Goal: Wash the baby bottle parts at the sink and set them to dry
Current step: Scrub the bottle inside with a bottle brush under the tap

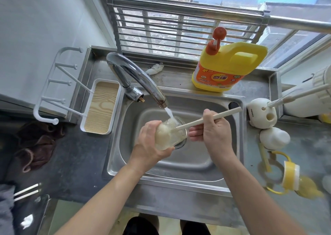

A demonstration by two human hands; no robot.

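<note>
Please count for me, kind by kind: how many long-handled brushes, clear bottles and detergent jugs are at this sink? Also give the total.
Brushes: 2, the held brush in the right hand and the second brush in the white holder
Clear bottles: 1, the bottle in the left hand
Detergent jugs: 1, the yellow jug
Total: 4

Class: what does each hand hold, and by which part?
Left hand grips the bottle round its body; right hand grips the brush at mid-handle.
</note>
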